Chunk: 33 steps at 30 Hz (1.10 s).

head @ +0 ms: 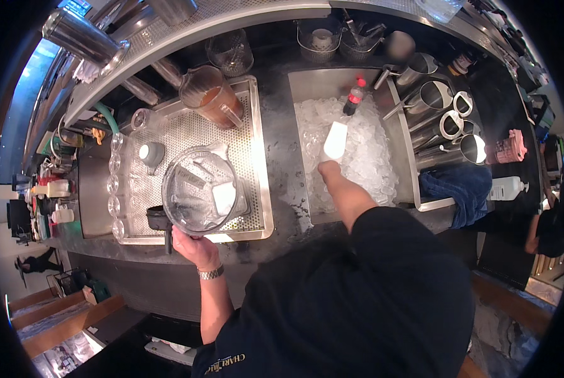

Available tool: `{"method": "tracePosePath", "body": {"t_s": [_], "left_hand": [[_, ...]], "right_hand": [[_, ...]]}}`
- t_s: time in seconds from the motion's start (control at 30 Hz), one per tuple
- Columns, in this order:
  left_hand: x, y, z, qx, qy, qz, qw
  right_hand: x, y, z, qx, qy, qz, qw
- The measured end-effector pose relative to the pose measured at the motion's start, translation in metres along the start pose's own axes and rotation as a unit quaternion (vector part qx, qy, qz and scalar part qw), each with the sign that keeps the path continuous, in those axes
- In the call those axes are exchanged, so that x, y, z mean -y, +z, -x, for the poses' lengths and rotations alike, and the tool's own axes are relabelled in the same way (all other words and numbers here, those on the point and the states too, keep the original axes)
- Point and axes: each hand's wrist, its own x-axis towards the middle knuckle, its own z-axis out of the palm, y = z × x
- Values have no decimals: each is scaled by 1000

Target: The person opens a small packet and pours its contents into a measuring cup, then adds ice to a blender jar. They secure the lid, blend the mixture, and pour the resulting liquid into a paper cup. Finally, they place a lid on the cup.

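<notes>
My left hand grips the near side of a clear blender jar above the perforated metal drain tray; its fingers are partly hidden under the jar. In my right hand is a white ice scoop, which lies over the cubes in the ice bin. A cola bottle with a red cap stands in the ice beyond the scoop. On the tray, a clear pitcher holds brown liquid, and a small grey jug-like item sits left of the blender jar.
Clear glasses line the tray's left side. Metal shaker tins and a blue cloth are right of the bin. Wire baskets stand behind it, and a raised metal shelf runs along the back. Another person is at far right.
</notes>
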Motion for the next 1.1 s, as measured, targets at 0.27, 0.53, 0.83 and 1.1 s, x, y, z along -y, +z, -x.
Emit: {"method": "tracePosePath", "body": {"t_s": [0.27, 0.53, 0.83, 1.1], "left_hand": [[-32, 51, 23, -116, 1, -119, 986], [-48, 53, 17, -31, 103, -340, 934], [-37, 38, 28, -36, -81, 2, 996], [-44, 47, 40, -83, -108, -13, 991]], "right_hand": [[-18, -187, 42, 391, 146, -159, 895], [-1, -209, 86, 330, 203, -146, 910], [-10, -131, 42, 322, 157, -36, 933], [79, -2, -59, 255, 19, -258, 932]]}}
